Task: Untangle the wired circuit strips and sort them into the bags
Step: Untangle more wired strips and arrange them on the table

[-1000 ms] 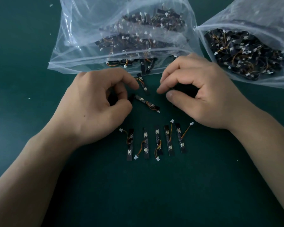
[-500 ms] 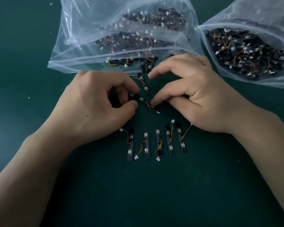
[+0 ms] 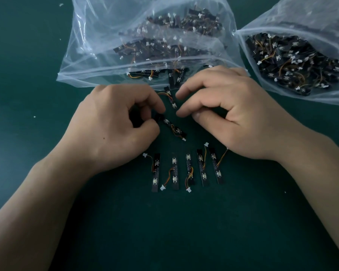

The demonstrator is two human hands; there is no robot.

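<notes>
Green table (image 3: 184,231) across the whole head view. Clamped on the upper left end of the held strip (image 3: 170,125): the left grip (image 3: 114,130), thumb and forefinger pinching the black tip, other fingers curled in behind. Running from that pinch down and to the right, clear of the grip: a narrow black board with two small pale buttons, an orange and dark wire looped along its far half, a white plug at the very end. Lifted or resting on the table, hard to tell.

Opposite, the right grip (image 3: 237,118), fingers bent but apart, closed on nothing, thumb tucked below them. Forefinger tip just beside the loose strip (image 3: 171,98); middle fingertip near the held strip, not touching it. Lying between both grips, just below the mouth of the left bag (image 3: 98,45): that loose strip, same black board, orange wire curving off to its left.

Nearer the body, a row of five strips (image 3: 188,163) side by side on the table, each with two buttons, an orange wire and a white plug.

Inside the left bag, clear plastic, a tangled heap of strips, a few at its mouth. Further right, the right bag (image 3: 301,22), also clear, with another such heap.
</notes>
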